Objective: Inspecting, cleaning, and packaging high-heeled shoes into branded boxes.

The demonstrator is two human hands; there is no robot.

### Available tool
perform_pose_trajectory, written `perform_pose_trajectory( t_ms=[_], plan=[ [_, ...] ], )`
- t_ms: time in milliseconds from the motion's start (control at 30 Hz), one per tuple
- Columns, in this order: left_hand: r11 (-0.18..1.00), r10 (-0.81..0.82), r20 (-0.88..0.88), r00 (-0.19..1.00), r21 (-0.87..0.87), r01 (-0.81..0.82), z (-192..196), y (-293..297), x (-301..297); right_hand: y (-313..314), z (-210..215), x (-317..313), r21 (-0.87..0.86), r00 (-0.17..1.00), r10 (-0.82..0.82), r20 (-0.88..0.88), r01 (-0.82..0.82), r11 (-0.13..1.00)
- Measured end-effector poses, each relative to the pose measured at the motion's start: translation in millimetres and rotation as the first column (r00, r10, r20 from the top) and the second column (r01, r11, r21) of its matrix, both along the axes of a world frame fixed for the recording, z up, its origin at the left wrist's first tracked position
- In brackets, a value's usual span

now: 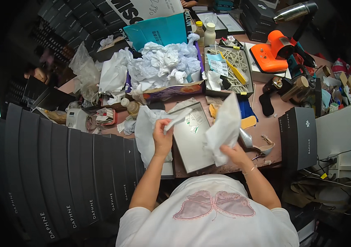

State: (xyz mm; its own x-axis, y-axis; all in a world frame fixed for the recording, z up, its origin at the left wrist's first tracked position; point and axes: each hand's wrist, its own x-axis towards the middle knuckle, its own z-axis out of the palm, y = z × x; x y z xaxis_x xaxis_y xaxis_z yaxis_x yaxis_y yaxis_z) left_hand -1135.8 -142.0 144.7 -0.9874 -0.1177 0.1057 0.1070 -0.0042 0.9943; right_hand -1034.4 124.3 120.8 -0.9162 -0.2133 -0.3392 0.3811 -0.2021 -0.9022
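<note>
My left hand point(162, 136) pinches a strip of white tissue paper point(178, 119) over the left edge of an open shoebox part point(192, 152) with a white inside. In my right hand point(234, 154) is a crumpled white sheet of tissue paper point(224, 123), raised above the box's right edge. Small printed packets point(194, 119) lie at the far end of the box. More white tissue paper point(146, 127) spreads to the left of it. Just beyond my right hand, a silver high-heeled shoe point(246, 140) rests on the table, its other parts partly hidden by the paper.
Dark shoeboxes point(81, 164) stand in a long row at left, with another stack point(301, 138) at right. Farther off are a bin of crumpled paper point(165, 61), a tray of sticks with a yellow brush point(235, 68), bottles point(209, 35) and an orange device point(272, 53).
</note>
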Motion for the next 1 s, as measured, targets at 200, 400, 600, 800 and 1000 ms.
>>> perform_pose_trajectory(
  t_ms=[200, 400, 600, 800, 1000],
  plan=[
    [0.827, -0.266, -0.37, 0.89, -0.562, 0.014, 27, 6, -12, -95, -91, -25, 0.916, 0.726, 0.655, 0.207, -0.38, 0.132],
    [0.098, -0.637, 0.274, 0.72, -0.898, 0.428, -127, 21, 41, -99, 36, -23, 0.842, 0.651, 0.748, 0.127, -0.47, 0.266],
    [0.187, -0.789, 0.458, 0.409, -0.456, 0.87, -82, -15, 4, -81, -92, -2, 0.84, 0.727, 0.685, -0.048, -0.342, 0.422],
    [0.349, -0.097, 0.276, 0.956, -0.891, 0.292, -33, -79, -101, -92, -83, -19, 0.865, 0.716, 0.677, 0.171, -0.438, 0.245],
    [0.843, -0.09, 0.549, 0.831, -0.402, 0.357, -44, -126, -88, 41, 3, 12, 0.821, 0.871, -0.113, -0.478, 0.489, 0.295]
  ],
)
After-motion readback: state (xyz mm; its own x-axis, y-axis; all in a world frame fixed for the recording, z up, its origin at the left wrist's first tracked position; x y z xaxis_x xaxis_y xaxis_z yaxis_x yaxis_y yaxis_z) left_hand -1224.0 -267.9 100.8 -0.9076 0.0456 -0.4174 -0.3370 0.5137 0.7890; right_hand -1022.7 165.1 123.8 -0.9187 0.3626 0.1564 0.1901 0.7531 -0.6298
